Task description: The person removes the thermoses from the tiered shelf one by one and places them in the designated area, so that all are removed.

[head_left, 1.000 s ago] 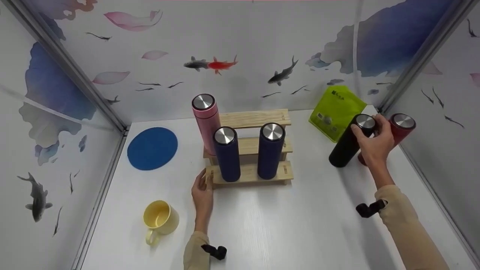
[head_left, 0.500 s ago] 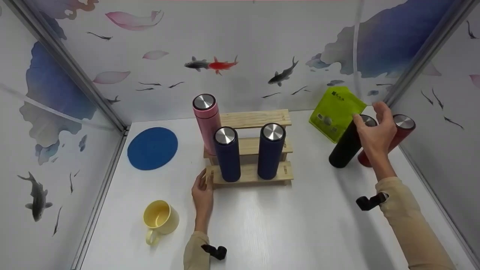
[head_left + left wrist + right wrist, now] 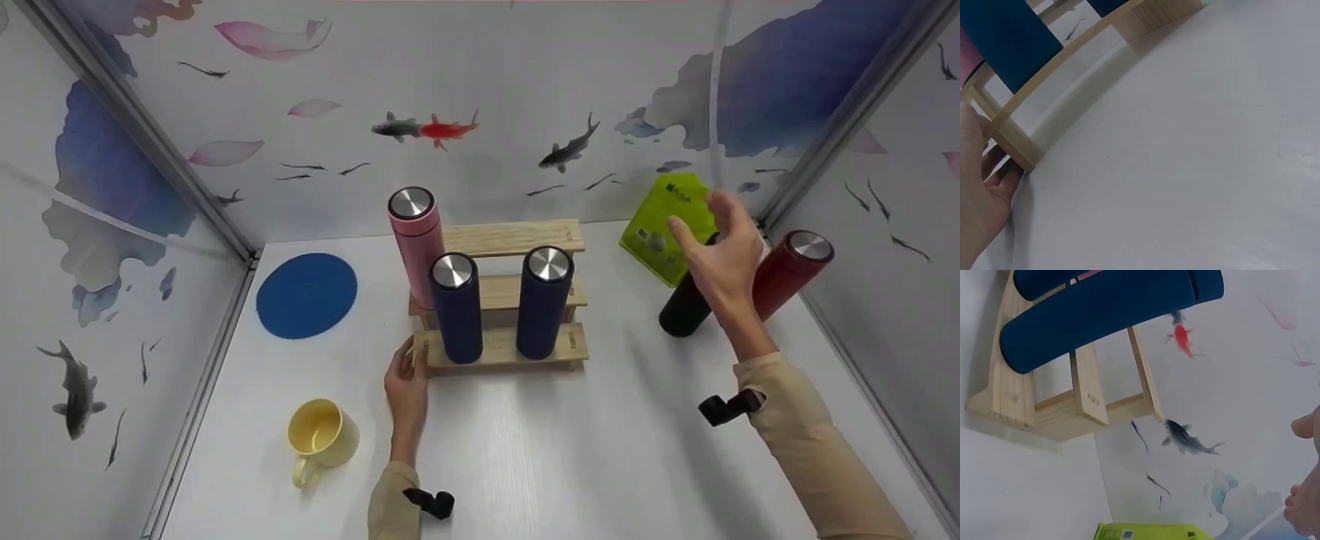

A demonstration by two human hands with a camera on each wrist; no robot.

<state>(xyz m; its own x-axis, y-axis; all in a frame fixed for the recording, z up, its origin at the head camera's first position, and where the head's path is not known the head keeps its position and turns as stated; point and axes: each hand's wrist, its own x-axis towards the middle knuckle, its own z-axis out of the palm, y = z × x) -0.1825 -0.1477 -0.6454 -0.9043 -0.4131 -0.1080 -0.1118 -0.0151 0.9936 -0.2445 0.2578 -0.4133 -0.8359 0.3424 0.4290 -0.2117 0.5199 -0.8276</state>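
Observation:
A tiered wooden stand [image 3: 495,349] carries a pink thermos bottle [image 3: 415,251] and two dark blue thermos bottles, the left one [image 3: 456,315] and the right one [image 3: 541,311], on its lowest step. My left hand [image 3: 406,390] grips the left end of that step; in the left wrist view its fingers [image 3: 1002,174] bend around the end support. Over at the right, my right hand [image 3: 724,259] hovers in front of a black thermos bottle [image 3: 684,307], hiding its lid, thumb and fingers spread around nothing. Behind the wrist a red thermos bottle [image 3: 793,274] stands partly covered.
A bright green pouch [image 3: 664,221] leans at the back right, beside the black bottle. On the left lie a round blue mat [image 3: 306,295] and a yellow mug [image 3: 322,435]. Printed walls enclose the white table [image 3: 510,457] on three sides.
My right hand has let go of the black bottle and moved a little left and up, its fingers opening. The left hand stays on the stand.

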